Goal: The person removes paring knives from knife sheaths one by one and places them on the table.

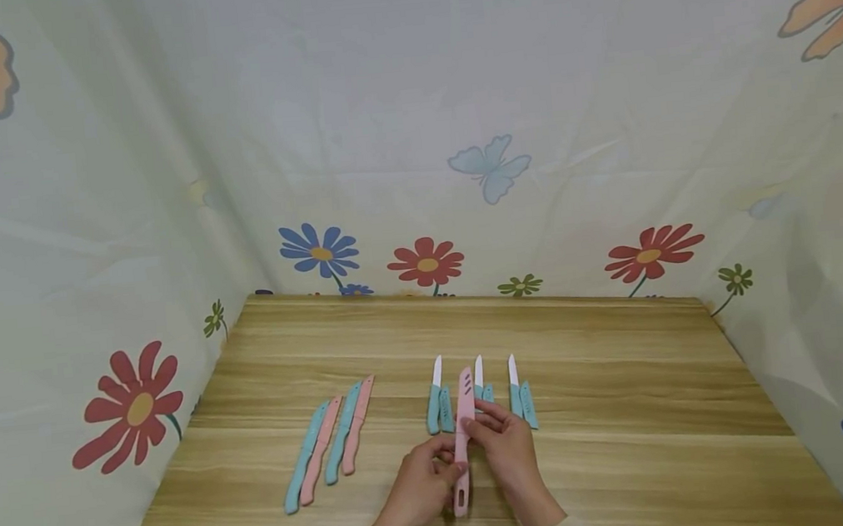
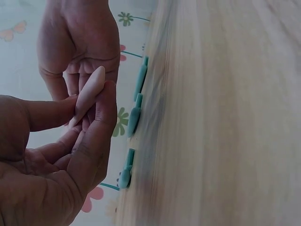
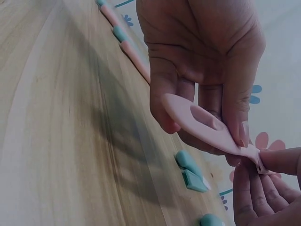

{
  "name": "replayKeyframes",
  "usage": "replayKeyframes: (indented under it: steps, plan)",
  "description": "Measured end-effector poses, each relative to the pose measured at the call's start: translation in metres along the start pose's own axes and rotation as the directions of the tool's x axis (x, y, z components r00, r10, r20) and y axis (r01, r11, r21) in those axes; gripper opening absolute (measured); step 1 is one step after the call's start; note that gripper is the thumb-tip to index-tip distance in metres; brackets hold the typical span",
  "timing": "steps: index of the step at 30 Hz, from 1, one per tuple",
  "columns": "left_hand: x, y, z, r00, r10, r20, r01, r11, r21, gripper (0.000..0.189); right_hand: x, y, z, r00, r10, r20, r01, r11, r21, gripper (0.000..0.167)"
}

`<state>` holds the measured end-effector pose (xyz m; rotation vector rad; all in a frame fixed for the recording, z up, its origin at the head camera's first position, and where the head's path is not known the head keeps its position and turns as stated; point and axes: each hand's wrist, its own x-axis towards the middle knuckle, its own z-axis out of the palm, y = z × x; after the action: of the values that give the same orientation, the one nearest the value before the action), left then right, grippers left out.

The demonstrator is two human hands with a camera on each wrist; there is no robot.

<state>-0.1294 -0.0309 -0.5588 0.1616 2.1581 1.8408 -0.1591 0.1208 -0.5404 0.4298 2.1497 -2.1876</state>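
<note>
Above the table, both hands hold one pink knife whose slotted pink sheath covers the blade. My left hand pinches the handle between thumb and fingers, close below the sheath. The right hand has the sheath's lower end between thumb and fingers. In the right wrist view the handle shows its oval hole. Behind the hands lie turquoise knives with bare white blades, at left, middle and right; beside each is a turquoise sheath. The right hand partly hides the middle pair.
On the table's left lie several sheathed knives in a slanted row, turquoise and pink by turns. The wooden table ends at a white curtain printed with flowers and butterflies, which stands behind and on both sides.
</note>
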Motion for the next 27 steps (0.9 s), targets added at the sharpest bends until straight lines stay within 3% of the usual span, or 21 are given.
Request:
replayKeyframes:
  steps: [16, 27]
  plan:
    - [-0.0029, 0.0018, 0.003, 1.0, 0.027, -0.01, -0.026, 0.999, 0.043, 0.024, 0.0044, 0.0, -0.002, 0.999, -0.004, -0.032, 0.005, 1.0, 0.018, 0.042]
    - [-0.0017, 0.0012, 0.0022, 1.0, 0.014, -0.008, -0.014, 0.999, 0.045, 0.026, 0.0072, -0.0011, -0.0007, 0.999, 0.005, -0.051, -0.005, 1.0, 0.01, 0.041]
